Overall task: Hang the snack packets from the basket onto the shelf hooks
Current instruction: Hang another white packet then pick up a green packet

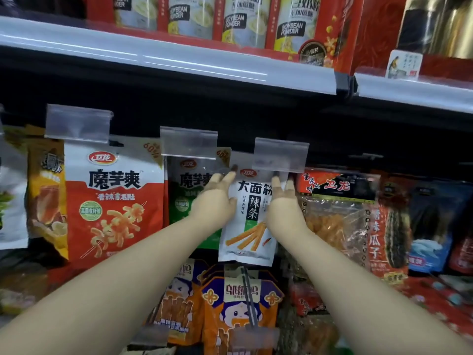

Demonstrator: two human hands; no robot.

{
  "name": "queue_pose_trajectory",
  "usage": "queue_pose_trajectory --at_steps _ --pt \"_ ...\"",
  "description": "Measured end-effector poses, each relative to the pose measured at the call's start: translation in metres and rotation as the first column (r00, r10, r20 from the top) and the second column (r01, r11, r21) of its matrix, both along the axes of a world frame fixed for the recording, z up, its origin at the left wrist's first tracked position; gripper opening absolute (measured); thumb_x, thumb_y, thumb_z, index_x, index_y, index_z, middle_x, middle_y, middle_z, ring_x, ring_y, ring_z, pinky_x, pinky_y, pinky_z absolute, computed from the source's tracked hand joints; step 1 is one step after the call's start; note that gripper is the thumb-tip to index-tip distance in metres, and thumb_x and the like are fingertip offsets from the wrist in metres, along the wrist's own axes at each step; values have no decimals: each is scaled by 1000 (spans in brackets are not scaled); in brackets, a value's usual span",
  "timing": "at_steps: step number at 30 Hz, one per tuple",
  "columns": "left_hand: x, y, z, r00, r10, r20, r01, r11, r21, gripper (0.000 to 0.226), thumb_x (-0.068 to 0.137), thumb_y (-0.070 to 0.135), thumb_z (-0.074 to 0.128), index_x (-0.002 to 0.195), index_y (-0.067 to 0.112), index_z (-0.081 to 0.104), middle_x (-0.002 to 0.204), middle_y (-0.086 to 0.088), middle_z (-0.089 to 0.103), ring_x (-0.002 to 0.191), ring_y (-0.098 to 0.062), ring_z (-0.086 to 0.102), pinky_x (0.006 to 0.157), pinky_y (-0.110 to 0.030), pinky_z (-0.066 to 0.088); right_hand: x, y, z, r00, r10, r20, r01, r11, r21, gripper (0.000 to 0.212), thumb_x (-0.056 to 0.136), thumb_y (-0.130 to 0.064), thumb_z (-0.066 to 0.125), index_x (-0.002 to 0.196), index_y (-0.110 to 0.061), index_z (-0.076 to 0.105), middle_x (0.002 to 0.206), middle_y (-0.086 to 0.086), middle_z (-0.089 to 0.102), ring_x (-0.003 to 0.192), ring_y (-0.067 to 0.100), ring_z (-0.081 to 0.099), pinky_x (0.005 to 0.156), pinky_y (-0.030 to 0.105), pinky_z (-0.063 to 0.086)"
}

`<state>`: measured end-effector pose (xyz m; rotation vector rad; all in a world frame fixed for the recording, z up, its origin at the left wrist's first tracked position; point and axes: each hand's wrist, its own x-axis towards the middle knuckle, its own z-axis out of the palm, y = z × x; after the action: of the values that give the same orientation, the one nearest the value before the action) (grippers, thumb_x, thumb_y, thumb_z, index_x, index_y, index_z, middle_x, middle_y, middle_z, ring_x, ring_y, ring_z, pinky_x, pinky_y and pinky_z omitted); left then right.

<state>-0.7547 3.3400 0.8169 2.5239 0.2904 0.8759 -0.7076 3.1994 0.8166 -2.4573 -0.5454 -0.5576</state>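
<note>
Now your left hand (213, 201) pinches the white snack packet's (249, 221) left edge | your right hand (282, 201) grips its right edge | packet upright, long axis vertical, top under the clear tag holder (280, 155) | between green packet (185, 201) and clear-fronted red packet (337, 211).

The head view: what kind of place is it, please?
Most likely a grocery shop aisle. Both hands, left and right, hold a white spicy-strip snack packet under a clear plastic price-tag holder; red soybean powder boxes fill the grey shelf above.
</note>
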Motion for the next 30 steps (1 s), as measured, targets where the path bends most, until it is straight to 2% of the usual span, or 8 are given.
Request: queue_pose_trajectory --at_steps 3,5,7,10,12,16,22,30 --pt "-7 3 -11 1000 -24 18 23 998 55 62 93 25 54 148 29 26 147 2 26 104 -22 58 79 -37 54 -6 4 -15 997 -3 72 4 1000 -25 85 87 10 48 153 -19 3 153 17 -28 146 36 4 111 34 32" --pt "-16 6 -18 1000 18 12 -19 993 116 60 92 27 54 146 32 30 145 4 29 108 -22 57 77 -36 53 -13 4 -24 992 -8 130 15 998 -59 85 86 7 53 152 -20 6 152 14 -33 145 33 -14 115 35 21" --pt "-31 7 -25 998 61 6 -61 979 194 57 93 29 51 146 32 31 144 3 34 116 -23 53 80 -37 51 -22 1 -29 989 -11 149 35 987 -158 85 86 -1 60 152 -20 10 154 13 -29 145 30 -18 115 38 20" --pt "-52 16 -39 995 100 -19 -87 930 358 52 95 32 45 145 30 32 138 2 46 118 -23 52 77 -35 50 -35 -4 -36 983 38 178 17 955 -297 73 87 -12 58 148 -16 20 158 12 4 144 30 6 110 39 30" --pt "-68 25 -48 990 127 -53 -90 891 445 49 95 33 43 143 28 36 134 2 51 116 -23 52 75 -34 48 -43 -6 -41 979 54 198 22 932 -361 60 91 -16 51 145 -15 26 150 9 26 136 29 26 103 39 35" --pt "-107 45 -67 972 193 -135 -96 849 520 43 95 36 40 137 25 43 124 1 54 113 -24 52 76 -35 46 -72 -3 -55 975 61 213 49 878 -476 42 95 -23 43 136 -15 37 135 7 46 124 29 42 91 38 40" --pt "-175 78 -103 971 183 -153 -82 858 507 38 94 42 39 125 23 53 116 1 58 107 -25 56 76 -36 46 -137 12 -88 984 23 177 78 837 -542 38 96 -26 42 131 -13 43 131 10 51 123 30 44 90 39 42" --pt "-279 131 -181 960 62 -273 75 883 464 40 95 46 39 124 25 55 117 2 60 108 -23 58 75 -36 48 -264 57 -160 997 -71 32 77 836 -543 39 94 -23 43 132 -11 44 131 14 50 120 35 45 92 40 41"
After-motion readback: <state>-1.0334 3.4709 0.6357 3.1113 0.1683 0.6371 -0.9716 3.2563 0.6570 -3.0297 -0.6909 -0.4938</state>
